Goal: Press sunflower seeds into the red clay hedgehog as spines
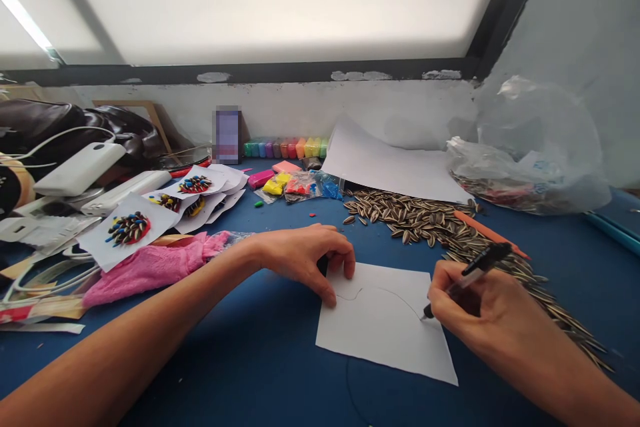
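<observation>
A white sheet of paper (380,340) lies on the blue tabletop with two thin curved lines drawn on it. At its upper left corner my left hand (310,257) presses it down with curled fingers and thumb. Something dark shows between that thumb and the fingers; I cannot make out what. My right hand (493,320) is closed around a black pen (485,259), its tip touching the paper at the lower end of the right-hand curve. Loose sunflower seeds (425,217) are spread behind and beside the right hand, partly hidden by it.
Left lie paper sheets with seed-and-clay figures (129,230), a pink cloth (150,267) and white chargers (80,170). Behind are clay packs (285,148), a phone (227,137) and larger white paper (385,160). A plastic bag (530,173) and an orange stick (490,233) lie right.
</observation>
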Available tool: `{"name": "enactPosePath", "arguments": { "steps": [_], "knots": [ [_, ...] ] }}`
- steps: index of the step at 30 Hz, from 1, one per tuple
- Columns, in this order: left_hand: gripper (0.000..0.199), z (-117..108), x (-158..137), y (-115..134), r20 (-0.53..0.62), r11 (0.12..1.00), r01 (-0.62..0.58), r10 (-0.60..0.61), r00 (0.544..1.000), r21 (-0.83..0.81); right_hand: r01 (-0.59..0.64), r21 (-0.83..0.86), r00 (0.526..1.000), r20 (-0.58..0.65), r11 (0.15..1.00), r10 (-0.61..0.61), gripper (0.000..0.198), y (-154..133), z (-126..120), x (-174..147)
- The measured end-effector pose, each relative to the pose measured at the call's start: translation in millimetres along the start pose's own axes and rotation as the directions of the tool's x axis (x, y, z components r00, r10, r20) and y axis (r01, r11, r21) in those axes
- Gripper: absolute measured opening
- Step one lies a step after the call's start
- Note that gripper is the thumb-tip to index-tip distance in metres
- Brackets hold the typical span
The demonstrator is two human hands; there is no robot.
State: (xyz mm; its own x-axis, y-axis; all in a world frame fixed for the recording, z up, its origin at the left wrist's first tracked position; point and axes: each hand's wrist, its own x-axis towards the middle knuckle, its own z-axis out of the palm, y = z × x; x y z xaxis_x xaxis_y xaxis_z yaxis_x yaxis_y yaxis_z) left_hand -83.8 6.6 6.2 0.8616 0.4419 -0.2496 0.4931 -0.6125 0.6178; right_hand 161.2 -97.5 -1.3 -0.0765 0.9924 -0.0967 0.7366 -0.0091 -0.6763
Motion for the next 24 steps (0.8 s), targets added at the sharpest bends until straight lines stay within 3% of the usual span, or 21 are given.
{"name": "enactPosePath", "arguments": {
  "steps": [18, 24],
  "knots": [
    [0.037, 1.0, 0.2, -2.3, -0.005, 1.0, -0.012, 0.012, 1.0, 0.001, -0.084, -0.007, 0.996, 0.039, 0.996, 0.085, 0.03, -0.8, -0.7, 0.6],
    [0.037, 0.5, -0.2, -1.6, -0.001, 1.0, -0.013, 0.013, 1.0, -0.001, -0.062, -0.012, 0.998, 0.014, 0.998, 0.062, 0.032, 1.2, -0.3, -1.1]
  ]
}}
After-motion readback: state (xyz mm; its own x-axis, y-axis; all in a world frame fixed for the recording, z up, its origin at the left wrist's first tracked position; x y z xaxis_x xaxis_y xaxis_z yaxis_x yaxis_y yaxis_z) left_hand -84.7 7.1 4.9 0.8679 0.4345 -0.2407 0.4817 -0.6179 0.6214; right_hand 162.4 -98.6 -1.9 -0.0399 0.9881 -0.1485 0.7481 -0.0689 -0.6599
